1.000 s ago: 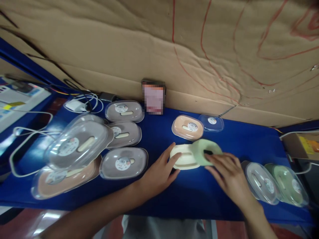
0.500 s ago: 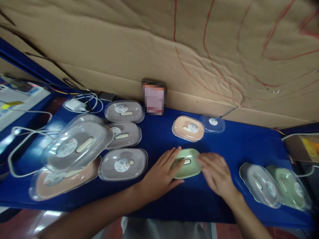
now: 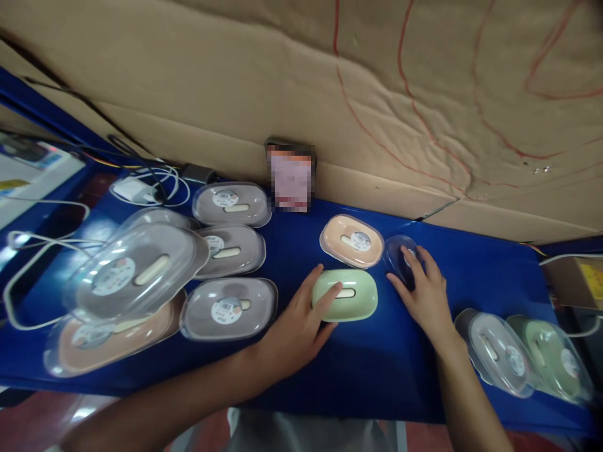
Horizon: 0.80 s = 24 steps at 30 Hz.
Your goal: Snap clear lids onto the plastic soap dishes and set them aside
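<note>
Extends the left forearm from the lower left over the near part of the blue table (image 3: 372, 370), with the wrist almost in line and the back of the left hand (image 3: 296, 320) turned up. Fits loosely parted fingers round the left end of the green dish (image 3: 362, 301): sets the thumb at the near side, lays one finger across the top with its tip close to the pale slot, and reaches another to the far left corner. Has hold of the dish there, flat on the table, between both hands and just in front of the peach dish (image 3: 334, 233).

Raises the right forearm from the lower right, with the wrist angled leftward. Arches the right hand (image 3: 428, 295) over the clear lid (image 3: 394, 254), palm down, beside the peach dish, with fingers fanned and slightly bent and the thumb well apart from them. Cannot tell whether gripping the lid or only touching it.

Has, to the right of the right forearm, a lidded grey dish (image 3: 497, 355) and beside it a lidded green dish (image 3: 560, 361). Passes the left forearm in front of another grey dish (image 3: 198, 311) and a stack of covered dishes (image 3: 132, 270).
</note>
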### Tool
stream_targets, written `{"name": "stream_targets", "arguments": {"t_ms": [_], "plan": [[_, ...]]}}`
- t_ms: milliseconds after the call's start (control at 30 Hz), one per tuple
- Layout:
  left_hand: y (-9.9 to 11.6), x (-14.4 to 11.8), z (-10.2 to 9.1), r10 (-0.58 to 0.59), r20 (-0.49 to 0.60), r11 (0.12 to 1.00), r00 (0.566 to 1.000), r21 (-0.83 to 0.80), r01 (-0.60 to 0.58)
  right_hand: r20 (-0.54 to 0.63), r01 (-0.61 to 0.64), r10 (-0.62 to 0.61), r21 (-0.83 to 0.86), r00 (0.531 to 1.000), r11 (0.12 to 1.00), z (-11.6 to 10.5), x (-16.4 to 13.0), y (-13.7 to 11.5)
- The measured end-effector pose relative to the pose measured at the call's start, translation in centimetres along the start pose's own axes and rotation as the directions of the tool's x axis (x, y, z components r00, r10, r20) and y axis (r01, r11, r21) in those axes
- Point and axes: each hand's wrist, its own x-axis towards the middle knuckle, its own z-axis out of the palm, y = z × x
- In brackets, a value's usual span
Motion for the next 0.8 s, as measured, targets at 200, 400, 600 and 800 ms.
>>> {"name": "stream_targets", "arguments": {"t_ms": [200, 400, 600, 800], "plan": [[-0.6, 0.1, 0.3, -0.102, -0.016, 0.962, 0.995, -0.258, 0.095, -0.126, 0.273, -0.247, 0.273, 0.961, 0.922, -3.8, -1.0, -2.2], [-0.8, 0.3, 0.1, -0.089, 0.009, 0.91, 0.996, -0.406, 0.085, -0.033, 0.631, -0.645, 0.249, 0.764, 0.735, -3.2, -2.7, -5.8], [-0.9, 0.0, 0.2, -0.051, 0.028, 0.927, 0.998, -0.37, 0.058, 0.024, 0.666, -0.688, 0.229, 0.725, 0.71, -1.1, -2.8, -6.7], [-0.9, 0.3, 0.0, -0.056, 0.033, 0.927, 0.998, -0.369, 0.064, 0.046, 0.668, -0.683, 0.175, 0.729, 0.724, -1.0, -2.6, -6.7]]}}
